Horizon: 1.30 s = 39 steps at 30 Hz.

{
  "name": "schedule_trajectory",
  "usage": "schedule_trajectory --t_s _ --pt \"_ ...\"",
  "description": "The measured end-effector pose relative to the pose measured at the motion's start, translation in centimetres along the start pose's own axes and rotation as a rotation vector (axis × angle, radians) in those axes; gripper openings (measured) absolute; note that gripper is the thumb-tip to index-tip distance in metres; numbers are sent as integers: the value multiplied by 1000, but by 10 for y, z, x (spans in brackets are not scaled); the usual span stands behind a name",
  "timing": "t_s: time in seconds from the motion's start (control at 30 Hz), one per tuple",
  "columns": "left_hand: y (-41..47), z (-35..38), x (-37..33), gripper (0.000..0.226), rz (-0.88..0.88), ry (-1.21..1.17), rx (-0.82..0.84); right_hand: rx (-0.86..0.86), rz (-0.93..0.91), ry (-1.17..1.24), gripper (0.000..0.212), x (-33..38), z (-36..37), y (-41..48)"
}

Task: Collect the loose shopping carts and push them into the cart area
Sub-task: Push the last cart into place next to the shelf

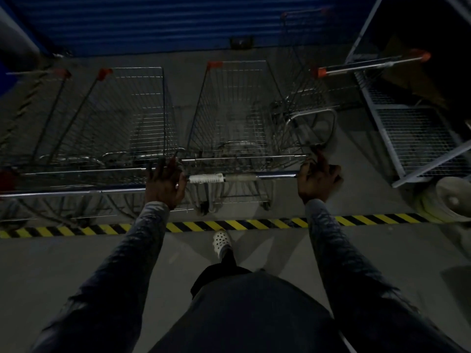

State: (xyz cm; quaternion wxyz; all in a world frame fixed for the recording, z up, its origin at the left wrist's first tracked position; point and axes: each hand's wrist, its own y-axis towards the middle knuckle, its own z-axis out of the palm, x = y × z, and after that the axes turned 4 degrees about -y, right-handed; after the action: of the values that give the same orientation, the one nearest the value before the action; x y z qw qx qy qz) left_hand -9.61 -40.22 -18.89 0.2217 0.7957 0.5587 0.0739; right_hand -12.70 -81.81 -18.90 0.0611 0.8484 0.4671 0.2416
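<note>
— Which way does the cart point?
— The cart (pixel 237 110) points straight away from me, nose toward the blue ribbed wall (pixel 153 21). Its long axis runs from me to that wall, and the handle (pixel 242 177) lies crosswise at the near end.
— Where does it stand?
— Just past the yellow-and-black stripe (pixel 237 224), between a second cart (pixel 127 110) close on its left and a third cart (pixel 372 64) turned at an angle on its right.
— And your hands?
— My right hand (pixel 318 179) is at the handle's right end. Its fingers (pixel 309 171) are curled round the bar, with one raised. My left hand (pixel 163 184) lies over the left end. Those fingers reach forward, but in this dim light I cannot tell whether they wrap the bar.
— What's underfoot?
— Bare grey concrete floor (pixel 280 250), poorly lit. My pale perforated shoe (pixel 221 242) is just short of the stripe. A grey wire-mesh rack (pixel 413 133) stands off to the right.
</note>
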Motion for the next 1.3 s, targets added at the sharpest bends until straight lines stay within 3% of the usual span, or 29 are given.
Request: schedule_trajectory --t_s 0.1,0.53,0.73,1.07,1.3 --pt "-1 -2 -3 41 -61 -5 22 0 11 76 31 4 -4 -4" --pt "-8 -10 -11 43 -119 -2 10 34 19 67 43 -5 3 -14" --pt "-11 -18 -14 42 -118 40 80 -3 12 89 51 -8 2 -20" --pt "-14 -19 -13 51 -150 38 154 -24 24 136 42 -2 -13 -32" --pt "-16 -19 -14 46 -126 45 131 -3 18 104 58 -7 -6 -30"
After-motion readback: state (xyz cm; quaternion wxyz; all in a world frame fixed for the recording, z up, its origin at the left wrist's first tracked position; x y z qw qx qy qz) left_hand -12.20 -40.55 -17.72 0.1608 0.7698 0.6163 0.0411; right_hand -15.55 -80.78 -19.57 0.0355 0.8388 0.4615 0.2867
